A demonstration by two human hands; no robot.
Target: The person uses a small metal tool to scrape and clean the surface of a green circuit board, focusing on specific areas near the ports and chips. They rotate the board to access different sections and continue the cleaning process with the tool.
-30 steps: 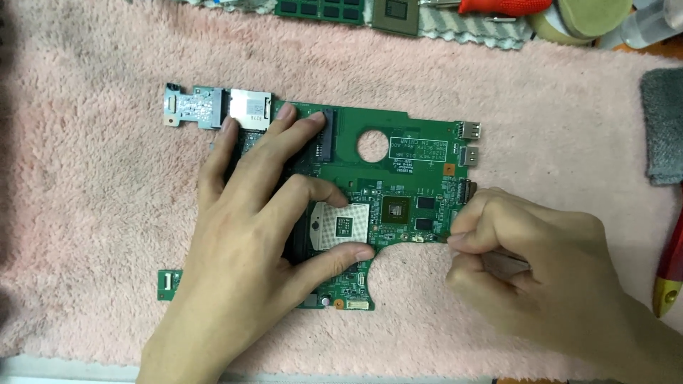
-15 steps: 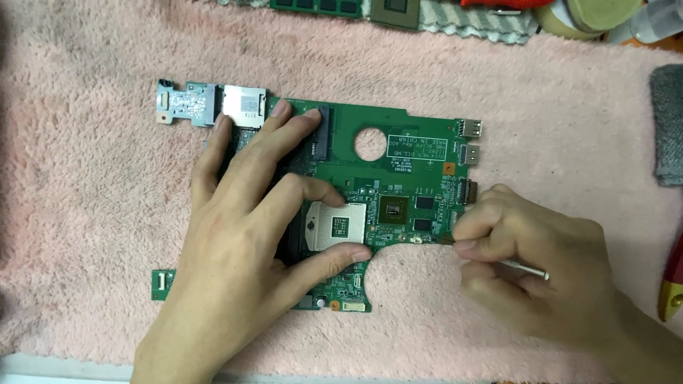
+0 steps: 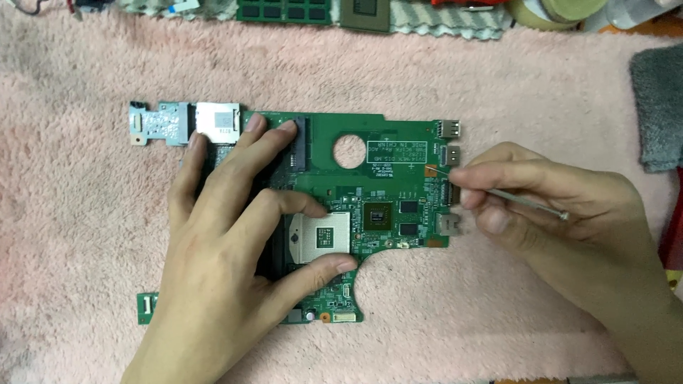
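Note:
A green laptop motherboard (image 3: 398, 142) lies flat on a pink towel (image 3: 85, 213). My left hand (image 3: 228, 249) presses down on its left half, fingers spread around the silver processor socket (image 3: 321, 237). My right hand (image 3: 562, 213) sits at the board's right edge and pinches a thin metal pick (image 3: 523, 200), whose tip touches the board near the small connectors (image 3: 449, 174) on that edge. A round hole (image 3: 349, 151) shows in the board's upper middle. A metal card-slot bracket (image 3: 185, 122) sticks out at the board's upper left.
Along the top edge lie memory sticks (image 3: 284, 10), a processor chip (image 3: 365, 14), a roll of tape (image 3: 555, 11) and corrugated grey padding (image 3: 441, 21). A grey cloth (image 3: 658, 107) sits at the right. Something red (image 3: 672, 235) shows at the right border.
My right hand has risen from the board's lower right edge to the connectors higher up, and the metal pick now shows across its fingers. My left hand has stayed pressed on the board.

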